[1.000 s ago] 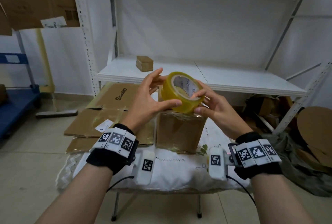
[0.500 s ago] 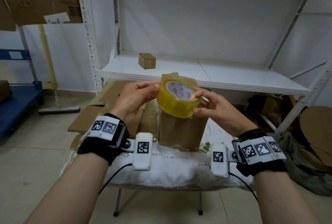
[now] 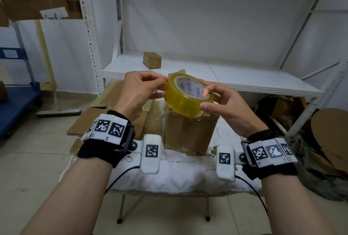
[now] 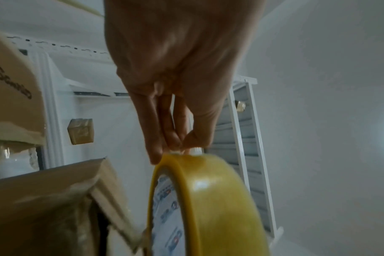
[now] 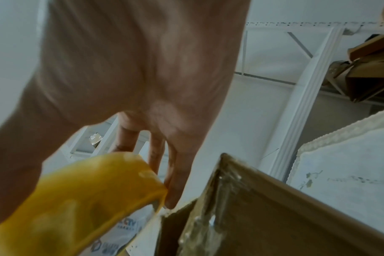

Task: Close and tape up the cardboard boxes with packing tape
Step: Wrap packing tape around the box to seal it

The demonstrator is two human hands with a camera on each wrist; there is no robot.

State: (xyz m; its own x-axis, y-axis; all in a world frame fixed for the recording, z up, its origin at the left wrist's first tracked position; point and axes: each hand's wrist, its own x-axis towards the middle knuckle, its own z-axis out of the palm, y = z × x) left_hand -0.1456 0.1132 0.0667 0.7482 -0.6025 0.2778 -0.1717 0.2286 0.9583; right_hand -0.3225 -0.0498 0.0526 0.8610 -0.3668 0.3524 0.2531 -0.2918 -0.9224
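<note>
A yellow roll of packing tape (image 3: 185, 97) is held in the air just above a brown cardboard box (image 3: 190, 133) that stands on a small white-clothed table (image 3: 178, 176). My right hand (image 3: 222, 106) grips the roll, thumb on its outer band and a finger inside the core. My left hand (image 3: 140, 91) pinches at the roll's far left edge, fingertips (image 4: 175, 147) together on the tape end. The roll (image 4: 204, 204) fills the lower left wrist view; in the right wrist view the roll (image 5: 77, 199) sits beside the box's taped corner (image 5: 252, 207).
A white metal shelf (image 3: 244, 82) stands behind the table with a small taped box (image 3: 152, 60) on it. Flattened cardboard (image 3: 105, 114) lies on the floor at left. More cardboard scraps (image 3: 329, 136) pile at right. A blue cart (image 3: 17, 99) is far left.
My left hand came off the roll's near side and closed into a pinch at its far left edge. The roll tilted slightly; the right hand kept its grip.
</note>
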